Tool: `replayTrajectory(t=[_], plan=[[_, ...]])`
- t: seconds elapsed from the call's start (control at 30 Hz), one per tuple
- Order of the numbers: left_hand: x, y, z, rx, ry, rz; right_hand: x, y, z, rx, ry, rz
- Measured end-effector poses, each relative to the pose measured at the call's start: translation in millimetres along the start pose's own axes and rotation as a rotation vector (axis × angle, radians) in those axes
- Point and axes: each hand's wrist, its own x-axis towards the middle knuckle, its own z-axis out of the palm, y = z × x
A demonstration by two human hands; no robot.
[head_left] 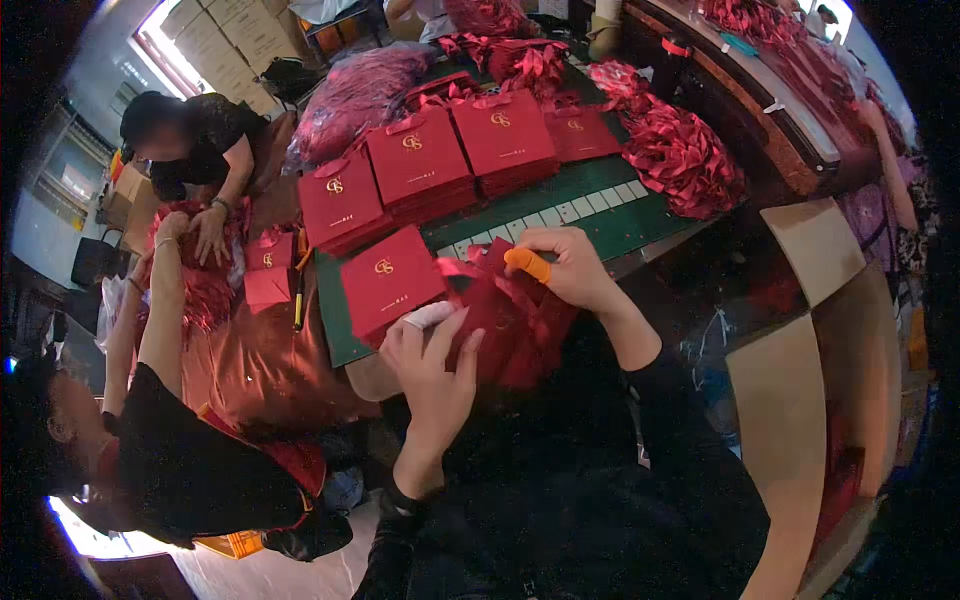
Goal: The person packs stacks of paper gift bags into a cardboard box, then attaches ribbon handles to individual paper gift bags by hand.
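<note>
Two bare hands work a red bag (520, 335) here in the head view, and I'm following them from afar. The bag sits low, just in front of the black-clothed torso, between the hands, at the near edge of the green worktop (590, 176).

The right hand (568, 265), orange cover (527, 264) on one digit, has its thumb and fingers pressed together, pinching the bag near its top; whether edge or ribbon, I can't tell. The left hand (435, 375), white wrap (428, 314) on one finger, has its fingers loosely parted beside the pink ribbon (458, 267); I can't tell if they touch it.

Just beyond, a red bag with gold lettering (388, 275) lies flat, and behind it I've got three stacks of similar bags (420, 165) in a row. A strip of white rectangles (565, 212) runs along the green surface, up to a heap of red ribbons (685, 160) on the right.

Over to the left, two co-workers lean in, one person's hand (210, 235) and another's hand (172, 225) at a red bundle (208, 290). Near them stands a small red bag (268, 260), a yellow-and-black tool (299, 295) just beside it.
</note>
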Motion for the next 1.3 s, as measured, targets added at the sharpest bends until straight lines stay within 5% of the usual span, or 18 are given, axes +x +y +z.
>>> replayTrajectory(t=[0.03,0.13,0.2,0.27,0.3,0.5,0.57,0.67,0.83,0.87,1.0,1.07,1.13,1.17,1.3], plan=[[0,-1,-1,-0.3,-0.028,-0.041,1,-1,1,0.011,-0.025,0.052],[-8,-4,5,-0.451,-0.318,-0.079,4,0,3,-0.011,-0.076,0.024],[-5,-8,15,-0.631,-0.312,-0.258,6,-7,-1,-0.113,-0.146,0.11],[-1,-15,22,-0.593,-0.148,-0.224,2,-9,3,-0.77,0.114,-0.362],[-1,-17,25,-0.664,-0.078,-0.254,-5,-23,8,-0.868,0.162,-0.303],[-2,-11,19,-0.542,-0.046,-0.309,-22,-23,26,-1.047,0.198,-0.365],[-1,-8,13,-0.495,-0.035,-0.326,-22,-40,23,-0.884,0.227,-0.335],[-2,-10,4,-0.335,0.06,-0.272,-27,-54,11,-0.55,-0.015,-0.164],[10,-32,10,-0.373,0.197,-0.299,-47,-41,-11,0.177,-0.816,0.407],[10,-38,15,-0.384,0.202,-0.285,-49,-41,-9,0.199,-0.81,0.17],[10,-27,17,-0.452,0.109,-0.402,-43,-23,5,0.517,-0.962,-0.156],[9,-26,22,-0.652,0.121,-0.507,-29,-30,-2,0.504,-1.114,0.068],[9,-27,20,-0.842,0.14,-0.584,-33,-35,13,0.656,-0.541,0.058],[9,-26,14,-0.946,0.125,-0.643,-35,-35,22,0.748,-0.285,0.404],[5,-33,1,-1.106,0.066,-0.927,-26,-18,45,0.895,-0.074,0.452]])
